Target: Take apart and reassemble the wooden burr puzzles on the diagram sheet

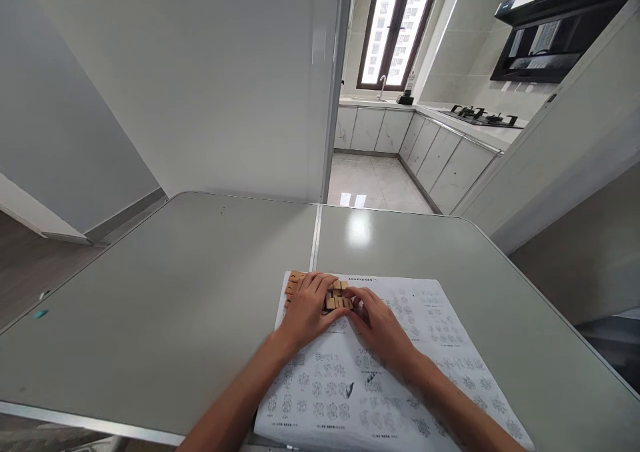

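Small wooden blocks stand close together in a cluster near the top of a large printed sheet. My left hand curls around the cluster's left side, its fingers over the far edge and its thumb along the near edge. From the right, my right hand presses bent fingers against the blocks, with the thumb close to my left thumb. Just beyond my left hand, several flat wooden pieces with dark marks lie at the sheet's upper left corner. My fingers hide part of the cluster.
The sheet carries rows of small line drawings and some dark pen marks. It lies on a grey-green table with a seam down its middle. A small teal object is at the left edge. Past the table, a doorway opens to a kitchen.
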The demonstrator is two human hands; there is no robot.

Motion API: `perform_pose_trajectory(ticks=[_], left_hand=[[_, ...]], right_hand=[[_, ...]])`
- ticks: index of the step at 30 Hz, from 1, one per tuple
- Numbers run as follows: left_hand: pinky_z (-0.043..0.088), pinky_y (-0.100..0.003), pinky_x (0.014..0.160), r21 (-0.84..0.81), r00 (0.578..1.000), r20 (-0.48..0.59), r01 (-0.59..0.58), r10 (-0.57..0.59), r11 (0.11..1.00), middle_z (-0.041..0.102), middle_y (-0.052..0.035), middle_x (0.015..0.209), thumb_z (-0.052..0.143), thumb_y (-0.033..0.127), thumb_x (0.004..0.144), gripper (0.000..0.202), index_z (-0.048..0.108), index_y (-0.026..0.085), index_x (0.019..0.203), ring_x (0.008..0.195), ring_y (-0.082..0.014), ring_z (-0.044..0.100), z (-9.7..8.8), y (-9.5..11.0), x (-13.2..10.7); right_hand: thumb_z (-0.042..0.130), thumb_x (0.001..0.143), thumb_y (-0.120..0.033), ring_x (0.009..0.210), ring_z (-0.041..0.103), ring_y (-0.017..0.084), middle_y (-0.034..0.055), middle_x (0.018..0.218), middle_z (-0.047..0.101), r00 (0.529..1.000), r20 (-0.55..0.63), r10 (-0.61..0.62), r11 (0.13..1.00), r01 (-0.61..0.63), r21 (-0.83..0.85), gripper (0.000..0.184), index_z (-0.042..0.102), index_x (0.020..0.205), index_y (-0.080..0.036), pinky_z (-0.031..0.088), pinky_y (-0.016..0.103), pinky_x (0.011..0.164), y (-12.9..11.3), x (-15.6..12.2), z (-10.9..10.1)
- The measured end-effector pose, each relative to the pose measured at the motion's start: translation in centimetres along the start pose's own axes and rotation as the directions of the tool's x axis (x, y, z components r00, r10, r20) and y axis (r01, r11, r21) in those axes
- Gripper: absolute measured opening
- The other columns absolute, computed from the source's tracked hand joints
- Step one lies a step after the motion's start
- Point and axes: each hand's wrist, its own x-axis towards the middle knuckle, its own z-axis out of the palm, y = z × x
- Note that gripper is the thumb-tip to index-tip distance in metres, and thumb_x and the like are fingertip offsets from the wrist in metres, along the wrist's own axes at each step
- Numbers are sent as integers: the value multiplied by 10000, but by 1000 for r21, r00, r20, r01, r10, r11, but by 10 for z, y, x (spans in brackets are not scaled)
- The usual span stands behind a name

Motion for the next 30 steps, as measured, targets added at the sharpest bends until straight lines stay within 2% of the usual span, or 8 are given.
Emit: perform_pose_trajectory(ticks=[7, 30], left_hand=[[485, -495, 1079, -3, 1000, 0, -1, 1, 1000, 674, -62, 1286, 828, 434, 865, 537, 573, 280, 1311, 1252, -314, 586, 0, 0, 0], [478, -509, 1077, 10, 1000, 17, -17, 17, 1000, 672, -62, 1297, 845, 361, 858, 552, 555, 278, 1320, 1254, -322, 584, 0, 0, 1]], right_hand=[[493, 1027, -189, 1025, 692, 252, 85, 1242, 675, 1000, 3, -9, 1000, 9, 11, 376, 527, 1385, -299, 615, 421, 879, -1, -1, -1], [512, 1021, -157, 986, 677, 241, 84, 1214, 670, 1000, 2, -20, 1000, 20, 21, 377, 529, 1376, -281, 608, 398, 844, -1, 0, 0]])
